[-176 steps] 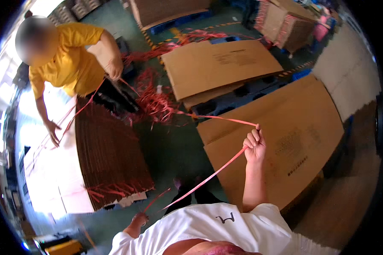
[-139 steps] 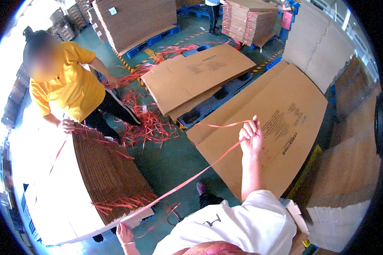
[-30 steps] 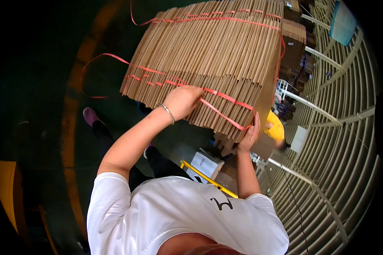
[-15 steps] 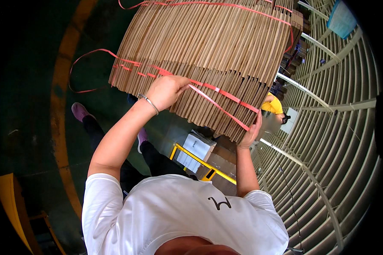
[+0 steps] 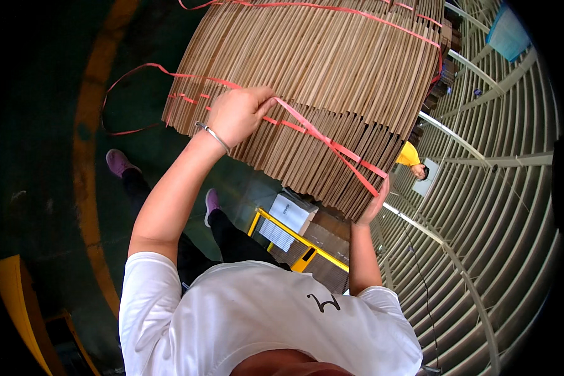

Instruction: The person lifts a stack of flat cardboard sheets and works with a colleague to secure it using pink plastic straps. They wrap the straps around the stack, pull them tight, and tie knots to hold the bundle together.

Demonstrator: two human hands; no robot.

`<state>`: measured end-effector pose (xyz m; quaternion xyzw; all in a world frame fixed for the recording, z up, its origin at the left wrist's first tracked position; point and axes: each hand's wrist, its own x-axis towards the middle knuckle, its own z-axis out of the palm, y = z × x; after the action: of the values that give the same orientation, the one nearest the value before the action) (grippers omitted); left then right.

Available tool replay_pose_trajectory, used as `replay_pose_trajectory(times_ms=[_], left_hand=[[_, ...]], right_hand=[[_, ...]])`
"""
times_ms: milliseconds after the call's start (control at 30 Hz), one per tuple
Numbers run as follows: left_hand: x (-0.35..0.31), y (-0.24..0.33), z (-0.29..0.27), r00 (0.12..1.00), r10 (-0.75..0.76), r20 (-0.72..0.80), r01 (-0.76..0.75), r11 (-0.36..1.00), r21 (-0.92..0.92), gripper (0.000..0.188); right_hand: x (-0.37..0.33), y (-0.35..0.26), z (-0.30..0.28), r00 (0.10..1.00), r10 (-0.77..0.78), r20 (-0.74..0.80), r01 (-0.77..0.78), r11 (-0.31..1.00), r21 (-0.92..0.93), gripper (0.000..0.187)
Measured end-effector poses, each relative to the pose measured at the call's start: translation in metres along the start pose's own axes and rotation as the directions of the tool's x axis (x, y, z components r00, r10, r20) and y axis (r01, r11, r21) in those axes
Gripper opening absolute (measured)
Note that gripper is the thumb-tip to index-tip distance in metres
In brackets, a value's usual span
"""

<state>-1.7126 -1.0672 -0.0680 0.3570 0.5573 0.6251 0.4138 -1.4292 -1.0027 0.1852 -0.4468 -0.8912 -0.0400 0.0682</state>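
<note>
A large bundle of flat brown cardboard sheets stands on edge in front of me, their folded edges fanned side by side. A pink-red plastic strap runs across its near part, with two lengths crossing and spreading toward the right end. My left hand, with a silver bangle at the wrist, is closed in a pinch on the strap, lifting it off the cardboard. My right hand lies against the bundle's right end, fingers stretched out beside the strap's turn. Its palm side is partly hidden.
A second pink-red strap crosses the bundle's far part, and a loose loop hangs off at left. Below stand a yellow-framed cart and a white box. A person in yellow is beyond, at right. Yellow metalwork stands lower left.
My left hand has drawn the strap a little up and left, so its two lengths now cross. My right hand stays at the bundle's end. The bundle appears shifted slightly right.
</note>
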Motion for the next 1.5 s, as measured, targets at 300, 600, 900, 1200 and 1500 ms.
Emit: replay_pose_trajectory(times_ms=[300,600,900,1200,1500], left_hand=[[-0.055,-0.028,0.037,0.985,-0.017,0.169,0.006,0.998,0.066,0.014],[-0.097,0.005,0.071,0.960,0.233,0.157,-0.212,0.967,-0.138,0.072],[-0.109,0.007,0.119,0.980,0.196,0.042,-0.197,0.980,0.018,0.064],[-0.111,-0.003,0.124,0.984,0.180,0.003,-0.179,0.981,-0.073,0.063],[-0.111,0.001,0.123,0.989,0.134,0.063,-0.119,0.971,-0.206,0.073]], right_hand=[[0.006,-0.021,-0.014,0.991,-0.133,-0.001,0.126,0.940,-0.316,0.053],[0.031,-0.080,-0.026,0.913,-0.407,0.019,0.385,0.845,-0.371,0.034],[0.097,-0.177,0.045,-0.005,0.017,1.000,0.889,0.459,-0.004,0.066],[0.103,-0.171,0.039,-0.008,-0.043,0.999,0.865,0.501,0.028,0.055],[0.108,-0.163,0.031,0.009,-0.139,0.990,0.847,0.528,0.067,0.043]])
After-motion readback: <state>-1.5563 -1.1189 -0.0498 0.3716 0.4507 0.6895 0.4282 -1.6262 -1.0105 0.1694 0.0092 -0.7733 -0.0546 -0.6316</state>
